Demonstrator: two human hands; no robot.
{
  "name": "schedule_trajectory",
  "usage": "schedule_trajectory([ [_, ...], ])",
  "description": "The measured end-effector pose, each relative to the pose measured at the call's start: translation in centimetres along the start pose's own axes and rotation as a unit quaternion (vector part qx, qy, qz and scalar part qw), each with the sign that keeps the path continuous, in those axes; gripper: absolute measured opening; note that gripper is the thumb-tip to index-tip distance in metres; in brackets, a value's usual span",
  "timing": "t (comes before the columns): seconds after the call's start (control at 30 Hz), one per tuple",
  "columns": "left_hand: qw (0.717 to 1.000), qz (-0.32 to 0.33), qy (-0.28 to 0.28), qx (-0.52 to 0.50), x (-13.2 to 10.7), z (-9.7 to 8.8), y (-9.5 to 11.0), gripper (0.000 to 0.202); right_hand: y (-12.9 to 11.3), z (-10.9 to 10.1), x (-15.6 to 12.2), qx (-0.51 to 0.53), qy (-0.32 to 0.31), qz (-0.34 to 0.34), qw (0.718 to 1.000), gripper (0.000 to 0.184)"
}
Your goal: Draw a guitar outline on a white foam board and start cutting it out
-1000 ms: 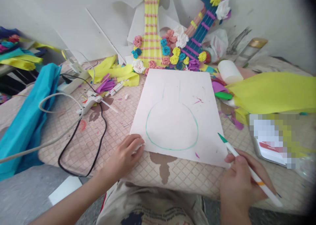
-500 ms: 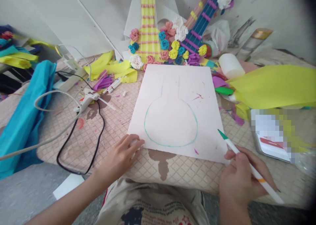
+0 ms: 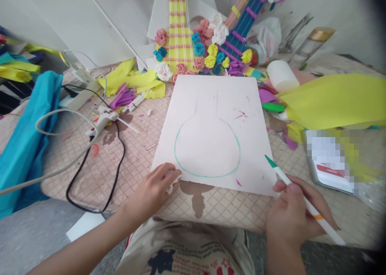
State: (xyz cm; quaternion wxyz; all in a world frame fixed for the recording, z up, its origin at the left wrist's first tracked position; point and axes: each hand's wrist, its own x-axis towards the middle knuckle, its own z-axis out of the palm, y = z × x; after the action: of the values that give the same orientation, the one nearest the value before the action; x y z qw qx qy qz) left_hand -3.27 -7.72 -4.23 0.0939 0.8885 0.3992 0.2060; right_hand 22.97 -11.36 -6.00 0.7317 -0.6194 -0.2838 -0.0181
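Observation:
A white sheet of paper (image 3: 208,146) lies on the table in front of me, with a green outline of a round body and two neck lines drawn on it. At its lower left corner, my left hand (image 3: 161,182) has its fingers curled over a crumpled white tissue (image 3: 173,183). My right hand (image 3: 297,210) grips a white marker (image 3: 312,208) with a green tip, near the sheet's lower right corner. The tip points up and left, and appears held off the drawn lines. A small purple scrap (image 3: 239,183) lies near the sheet's bottom edge.
Paper guitars, one yellow (image 3: 177,33) and one blue (image 3: 241,29), lean behind the sheet among paper flowers. Left are a power strip (image 3: 102,120), cables and blue crepe paper (image 3: 33,142). Right are yellow paper (image 3: 334,102), a white roll (image 3: 282,75) and a phone (image 3: 330,166).
My left hand has slid slightly right along the sheet's lower left corner. My right hand holds the marker nearly as before. The camera view has shifted a little.

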Motion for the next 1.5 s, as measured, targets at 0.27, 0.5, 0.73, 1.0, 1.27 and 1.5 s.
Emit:
schedule_trajectory([
  [0.27,1.000,0.001,-0.009,-0.008,0.7,0.0,0.4,0.019,0.1,0.1,0.0,0.024,0.003,-0.016,1.000,0.009],
  [0.5,1.000,-0.031,-0.006,-0.002,1.3,0.0,0.2,0.015,0.1,0.1,0.1,0.017,0.010,-0.020,1.000,0.010],
  [0.73,0.999,-0.036,-0.016,-0.011,1.3,-0.2,0.2,0.016,0.1,0.1,0.1,0.023,0.011,-0.015,1.000,0.010],
  [1.0,0.998,-0.030,-0.044,-0.019,1.0,-0.1,0.1,0.025,-0.1,0.0,0.0,0.003,0.011,0.005,1.000,0.011],
  [1.27,0.994,-0.016,-0.087,-0.061,1.0,-0.5,0.6,0.021,0.1,-0.1,0.0,0.000,0.002,0.015,1.000,0.013],
  [1.5,0.996,-0.048,0.062,0.054,6.3,-3.1,-6.4,0.017,-0.4,-0.3,0.0,-0.045,-0.040,0.067,0.996,0.019],
])
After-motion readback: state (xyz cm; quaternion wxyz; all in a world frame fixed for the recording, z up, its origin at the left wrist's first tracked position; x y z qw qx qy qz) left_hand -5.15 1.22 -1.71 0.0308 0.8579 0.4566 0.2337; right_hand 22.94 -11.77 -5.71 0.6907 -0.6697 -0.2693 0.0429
